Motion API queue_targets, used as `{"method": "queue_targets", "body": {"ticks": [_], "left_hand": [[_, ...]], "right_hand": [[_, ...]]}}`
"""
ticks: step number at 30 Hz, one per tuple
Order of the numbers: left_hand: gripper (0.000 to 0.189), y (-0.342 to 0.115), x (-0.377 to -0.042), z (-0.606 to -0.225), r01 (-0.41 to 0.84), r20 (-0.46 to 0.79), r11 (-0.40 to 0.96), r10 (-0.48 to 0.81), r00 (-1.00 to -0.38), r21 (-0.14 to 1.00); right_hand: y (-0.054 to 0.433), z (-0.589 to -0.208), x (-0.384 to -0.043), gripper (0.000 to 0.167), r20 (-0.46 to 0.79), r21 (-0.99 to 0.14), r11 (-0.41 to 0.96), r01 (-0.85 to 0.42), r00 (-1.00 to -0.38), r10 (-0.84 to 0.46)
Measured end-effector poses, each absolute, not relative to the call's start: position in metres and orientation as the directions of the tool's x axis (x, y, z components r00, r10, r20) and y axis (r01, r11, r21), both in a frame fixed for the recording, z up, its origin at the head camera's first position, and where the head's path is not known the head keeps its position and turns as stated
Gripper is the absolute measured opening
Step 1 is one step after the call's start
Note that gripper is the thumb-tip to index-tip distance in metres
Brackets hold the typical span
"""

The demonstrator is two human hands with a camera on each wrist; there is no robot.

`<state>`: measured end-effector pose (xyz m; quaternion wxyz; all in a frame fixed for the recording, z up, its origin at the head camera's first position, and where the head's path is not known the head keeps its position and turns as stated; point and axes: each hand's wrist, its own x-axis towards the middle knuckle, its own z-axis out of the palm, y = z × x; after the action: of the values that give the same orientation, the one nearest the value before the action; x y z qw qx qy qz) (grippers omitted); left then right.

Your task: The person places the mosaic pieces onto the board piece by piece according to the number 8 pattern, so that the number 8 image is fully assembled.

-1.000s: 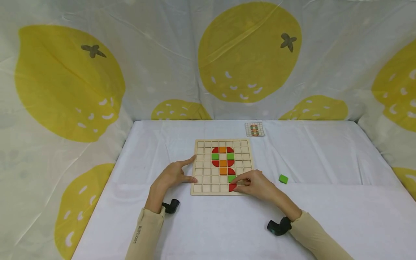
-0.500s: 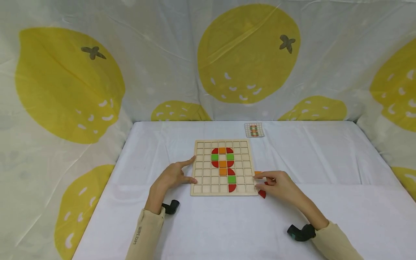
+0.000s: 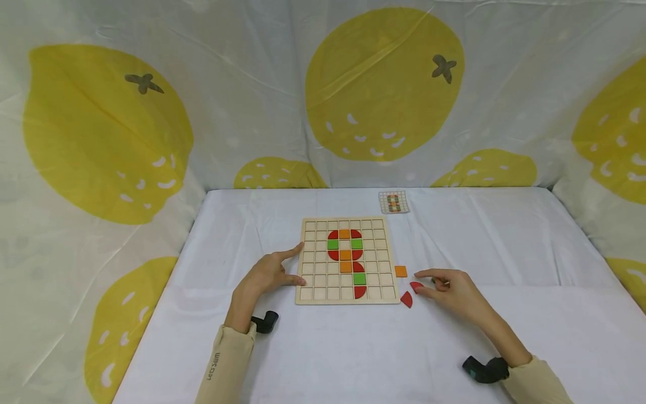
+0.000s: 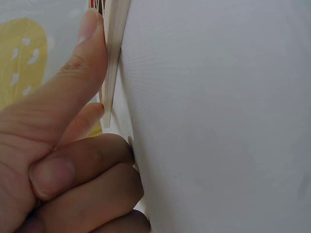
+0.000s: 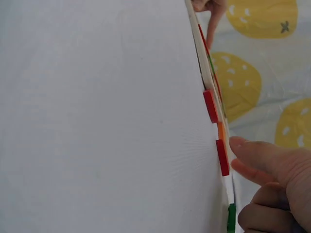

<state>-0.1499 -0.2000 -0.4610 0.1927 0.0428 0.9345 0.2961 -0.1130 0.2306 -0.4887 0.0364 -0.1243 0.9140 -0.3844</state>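
Note:
A square wooden grid board (image 3: 321, 280) lies flat on the white-covered table. Red quarter-circle pieces (image 3: 360, 292), green squares (image 3: 357, 244) and orange squares (image 3: 345, 266) sit in its cells. My left hand (image 3: 267, 275) touches the board's left edge with spread thumb and index finger; its other fingers are curled in the left wrist view. To the right of the board, my right hand (image 3: 454, 289) has thumb and index finger apart over a loose red quarter-circle (image 3: 415, 286). The right wrist view shows nothing pinched. A green square (image 5: 231, 217) is mostly hidden behind that hand in the head view.
Beside the board's right edge lie an orange square (image 3: 401, 271) and another red quarter-circle (image 3: 406, 299). A small printed pattern card (image 3: 404, 202) rests behind the board. Behind the table hangs a lemon-print cloth (image 3: 252, 84).
My right hand has let go of the red quarter-circle in the board's bottom row and moved right, to the loose pieces. My left hand stays at the board's left edge.

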Motion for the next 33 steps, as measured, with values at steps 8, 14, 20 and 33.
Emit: {"method": "queue_targets", "body": {"ticks": [8,14,20,33], "left_hand": [[0.100,-0.199,-0.149,-0.461,-0.045,-0.338,0.814,0.190,-0.922,0.579],[0.100,-0.199,-0.150,-0.461,-0.032,-0.331,0.816,0.198,-0.922,0.578],[0.100,-0.200,-0.149,-0.462,-0.030,-0.331,0.814,0.201,-0.922,0.580],[0.101,-0.199,-0.149,-0.461,-0.039,-0.333,0.809,0.197,-0.922,0.586]], "right_hand": [[0.222,-0.492,-0.118,0.033,0.047,-0.694,0.694,-0.191,-0.974,-0.221],[0.214,-0.489,-0.125,0.037,-0.007,-0.695,0.706,-0.139,-0.980,-0.200],[0.205,-0.487,-0.136,0.035,-0.064,-0.698,0.707,-0.109,-0.975,-0.213],[0.213,-0.481,-0.137,0.031,-0.074,-0.671,0.736,-0.094,-0.978,-0.193]]}}
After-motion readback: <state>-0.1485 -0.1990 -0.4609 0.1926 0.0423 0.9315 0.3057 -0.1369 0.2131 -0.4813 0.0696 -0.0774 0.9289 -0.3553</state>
